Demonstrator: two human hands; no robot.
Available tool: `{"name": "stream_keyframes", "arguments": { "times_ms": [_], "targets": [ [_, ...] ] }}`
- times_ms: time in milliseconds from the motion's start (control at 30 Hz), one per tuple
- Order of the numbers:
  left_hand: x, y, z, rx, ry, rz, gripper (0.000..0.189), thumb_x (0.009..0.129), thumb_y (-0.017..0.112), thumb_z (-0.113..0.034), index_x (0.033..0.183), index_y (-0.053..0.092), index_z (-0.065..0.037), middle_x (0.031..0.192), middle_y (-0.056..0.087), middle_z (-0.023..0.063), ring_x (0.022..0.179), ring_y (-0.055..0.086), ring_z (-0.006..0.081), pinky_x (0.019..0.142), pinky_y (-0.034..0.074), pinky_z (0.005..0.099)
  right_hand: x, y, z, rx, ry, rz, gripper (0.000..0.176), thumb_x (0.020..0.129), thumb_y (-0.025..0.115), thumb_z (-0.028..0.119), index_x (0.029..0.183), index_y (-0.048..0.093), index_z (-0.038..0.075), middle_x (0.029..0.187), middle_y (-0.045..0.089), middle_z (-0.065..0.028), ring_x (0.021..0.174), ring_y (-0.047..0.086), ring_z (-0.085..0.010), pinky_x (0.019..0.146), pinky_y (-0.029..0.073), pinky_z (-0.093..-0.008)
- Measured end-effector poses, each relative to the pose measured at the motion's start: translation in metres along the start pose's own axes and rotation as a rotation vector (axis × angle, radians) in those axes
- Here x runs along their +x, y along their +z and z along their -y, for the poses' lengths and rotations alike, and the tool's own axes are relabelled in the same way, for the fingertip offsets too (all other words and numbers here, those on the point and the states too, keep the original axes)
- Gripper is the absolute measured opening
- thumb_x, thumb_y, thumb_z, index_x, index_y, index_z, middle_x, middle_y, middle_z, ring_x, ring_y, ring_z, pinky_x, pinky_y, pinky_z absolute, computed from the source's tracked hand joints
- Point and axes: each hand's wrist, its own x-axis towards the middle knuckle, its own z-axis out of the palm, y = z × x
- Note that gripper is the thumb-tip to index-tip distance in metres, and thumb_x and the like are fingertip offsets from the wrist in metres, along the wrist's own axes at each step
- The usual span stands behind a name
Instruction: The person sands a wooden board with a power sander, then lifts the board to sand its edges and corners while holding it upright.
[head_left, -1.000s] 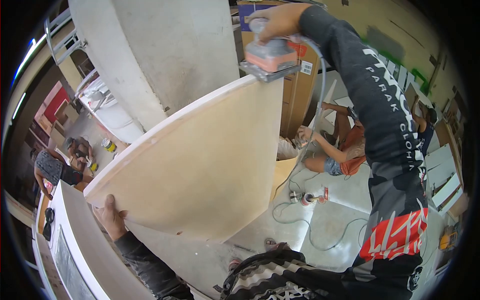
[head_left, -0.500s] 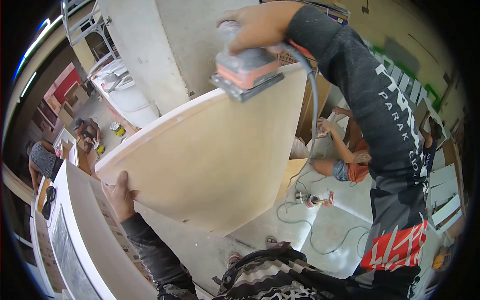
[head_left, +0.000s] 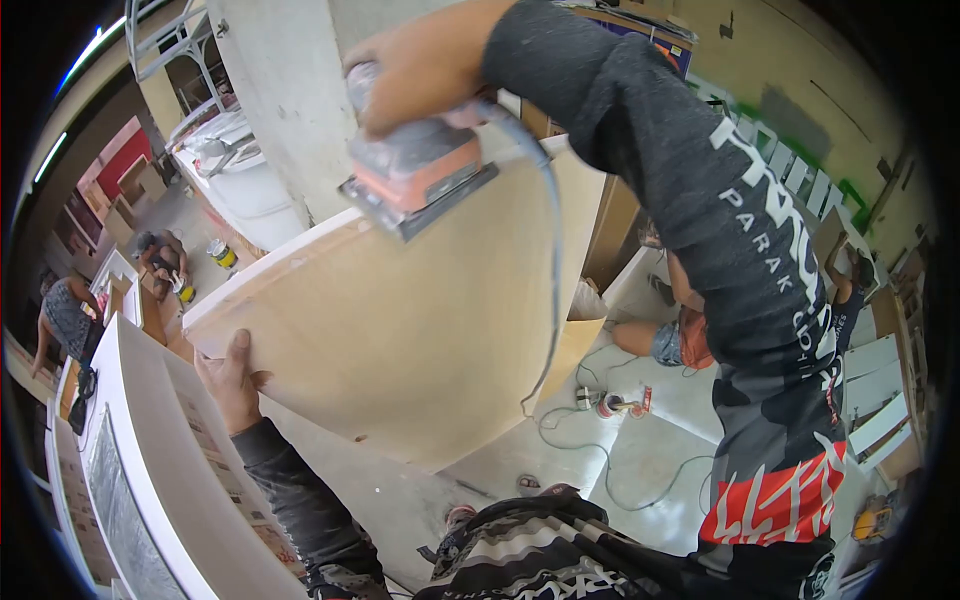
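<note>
My right hand (head_left: 425,80) is wrapped round the top of an orange and grey electric sander (head_left: 415,170). The sander's flat pad rests at the upper edge of a large pale wooden panel (head_left: 400,320), which has a white edge and stands tilted in front of me. A grey power cord (head_left: 552,220) runs from the sander down across the panel's right side. At the panel's lower left corner, my left hand (head_left: 230,385) grips the edge, its thumb on the face and its other fingers hidden behind.
A white curved cabinet piece (head_left: 150,400) stands at the left. Paint cans (head_left: 610,405) and cable lie on the floor at right. One person (head_left: 685,330) crouches behind my right arm; two others (head_left: 160,260) work at far left. A concrete pillar (head_left: 285,100) rises behind the panel.
My right hand has moved the sander left along the panel's upper edge, and the cord now hangs across the panel. My left hand keeps its hold on the corner.
</note>
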Motion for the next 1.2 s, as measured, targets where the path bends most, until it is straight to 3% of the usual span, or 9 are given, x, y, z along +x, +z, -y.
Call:
{"name": "stream_keyframes", "arguments": {
  "times_ms": [133,267,333,533,633,800,1000,1067,1200],
  "targets": [
    [0.001,-0.007,0.004,0.023,0.006,0.010,0.062,0.086,0.081,-0.033,0.130,0.054,0.003,0.108,0.068,0.0102,0.082,0.068,0.0156,0.048,0.053,0.0228,-0.069,-0.027,-0.020,0.213,0.192,0.096,0.066,0.084,0.062,0.042,0.134,0.060,-0.002,0.123,0.069,-0.0290,0.112,0.068,-0.0412,0.097,0.052,-0.0420],
    [0.002,-0.012,0.017,0.027,-0.006,-0.033,0.060,0.088,0.079,-0.032,0.130,0.054,0.003,0.110,0.067,0.0108,0.084,0.068,0.0148,0.047,0.052,0.0213,-0.074,0.013,-0.078,0.079,0.342,0.085,0.074,0.083,0.064,0.045,0.140,0.056,-0.002,0.126,0.068,-0.0291,0.114,0.068,-0.0402,0.098,0.052,-0.0403],
    [-0.001,-0.011,0.014,0.026,-0.025,-0.020,0.061,0.088,0.079,-0.032,0.131,0.053,0.003,0.110,0.067,0.0110,0.084,0.068,0.0149,0.048,0.052,0.0213,-0.090,0.020,-0.089,0.106,0.533,0.023,0.082,0.078,0.075,0.044,0.152,0.050,0.023,0.127,0.069,-0.0223,0.108,0.071,-0.0332,0.089,0.057,-0.0403],
    [-0.009,-0.017,0.014,0.026,-0.045,-0.018,0.061,0.087,0.080,-0.031,0.131,0.053,0.003,0.111,0.067,0.0115,0.083,0.067,0.0151,0.047,0.051,0.0214,-0.119,0.039,-0.149,0.073,0.525,-0.034,0.080,0.079,0.074,0.048,0.151,0.051,0.022,0.124,0.070,-0.0216,0.096,0.073,-0.0313,0.084,0.058,-0.0401],
    [-0.005,-0.027,0.028,0.012,-0.037,-0.015,0.060,0.087,0.079,-0.029,0.131,0.054,0.003,0.110,0.067,0.0111,0.082,0.068,0.0148,0.046,0.051,0.0214,-0.130,0.016,-0.121,0.273,0.756,0.121,0.078,0.079,0.074,0.044,0.151,0.051,0.025,0.125,0.068,-0.0246,0.102,0.071,-0.0291,0.086,0.057,-0.0412],
    [-0.013,-0.010,0.006,-0.037,-0.081,0.006,0.058,0.086,0.079,-0.027,0.130,0.055,0.003,0.106,0.069,0.0098,0.075,0.068,0.0140,0.043,0.050,0.0211,-0.124,0.039,-0.144,0.148,0.636,0.007,0.076,0.080,0.073,0.040,0.152,0.051,0.026,0.127,0.068,-0.0239,0.103,0.071,-0.0326,0.086,0.057,-0.0414],
    [-0.017,-0.003,-0.006,-0.017,-0.063,-0.052,0.053,0.087,0.078,-0.023,0.127,0.056,0.004,0.103,0.069,0.0094,0.071,0.067,0.0129,0.041,0.049,0.0206,-0.093,0.020,-0.083,0.168,0.555,0.052,0.079,0.081,0.074,0.042,0.153,0.048,0.023,0.128,0.067,-0.0238,0.104,0.071,-0.0356,0.087,0.057,-0.0415],
    [-0.017,-0.004,-0.005,-0.026,-0.061,-0.005,0.048,0.087,0.078,-0.023,0.122,0.059,0.003,0.103,0.070,0.0093,0.074,0.067,0.0122,0.042,0.049,0.0202,-0.081,0.025,-0.069,0.220,0.459,-0.054,0.079,0.082,0.073,0.042,0.154,0.047,0.020,0.126,0.068,-0.0242,0.102,0.072,-0.0347,0.087,0.058,-0.0401],
    [-0.009,0.003,-0.003,-0.005,0.007,0.021,0.037,0.089,0.076,-0.017,0.117,0.062,0.005,0.102,0.071,0.0086,0.077,0.067,0.0141,0.065,0.056,0.0271,-0.056,0.009,-0.032,0.210,0.378,-0.032,0.078,0.083,0.073,0.040,0.153,0.048,0.017,0.126,0.068,-0.0252,0.100,0.073,-0.0350,0.088,0.058,-0.0384]
  ]
}}
